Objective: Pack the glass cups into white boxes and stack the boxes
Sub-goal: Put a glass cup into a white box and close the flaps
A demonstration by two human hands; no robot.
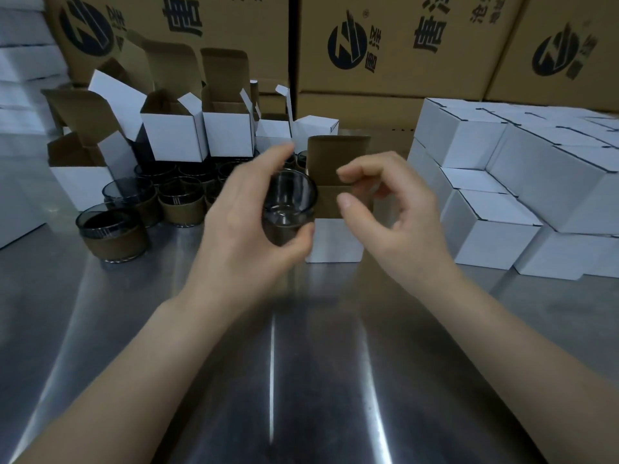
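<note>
bench (301, 380): brushed steel, grey, pale streaks of glare | rear: stacked brown cartons (418, 45) wall to wall, dark round logos, printed characters | light: dim, cool

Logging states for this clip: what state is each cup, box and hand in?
Glass cup: gripped by left hand, tilted, outside the box.
Centre box: upright, lid flap raised.
Right hand: fingers curled by that flap; grip unclear.
Boxes at right: closed, stacked.
Rear boxes: open, flaps up.
Cups on table: upright, unpacked.
</note>
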